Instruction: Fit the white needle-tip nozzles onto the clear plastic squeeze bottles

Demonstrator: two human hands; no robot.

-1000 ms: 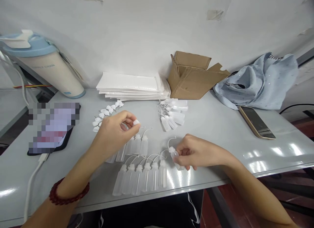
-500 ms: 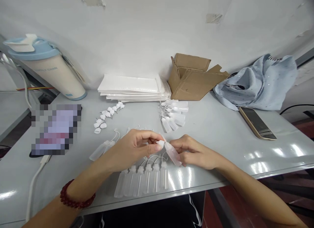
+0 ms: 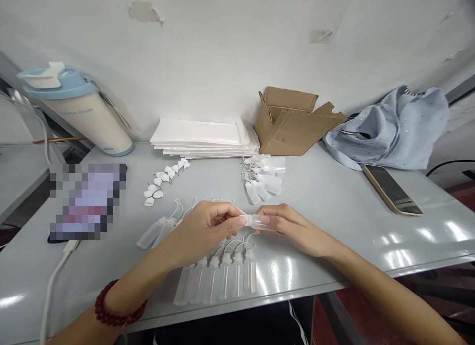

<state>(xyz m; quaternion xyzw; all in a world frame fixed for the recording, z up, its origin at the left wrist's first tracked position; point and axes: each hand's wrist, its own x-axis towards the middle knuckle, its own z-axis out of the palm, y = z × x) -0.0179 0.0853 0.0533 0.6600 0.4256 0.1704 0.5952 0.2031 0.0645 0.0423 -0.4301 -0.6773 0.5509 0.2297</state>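
Between my hands, above the grey table, is a small translucent plastic bottle lying nearly level. My right hand grips its body between thumb and fingers. At the neck end, my left hand pinches a white cap, mostly covered by the fingertips. Cap and bottle neck meet in line; I cannot tell how far the cap is on. Below my hands lies a row of similar bottles with thin tethers at their necks. More bottles lie partly hidden behind my left hand.
Loose white caps form a curved line, and a cluster of bottles lies farther right. Behind stand white padded envelopes and a cardboard box. A tumbler, a blurred phone, another phone and blue cloth flank them.
The bottle has swung from slanting down to nearly level, and its neck now meets the cap. My right hand's fingers have shifted along the bottle. The whole view has tilted slightly.
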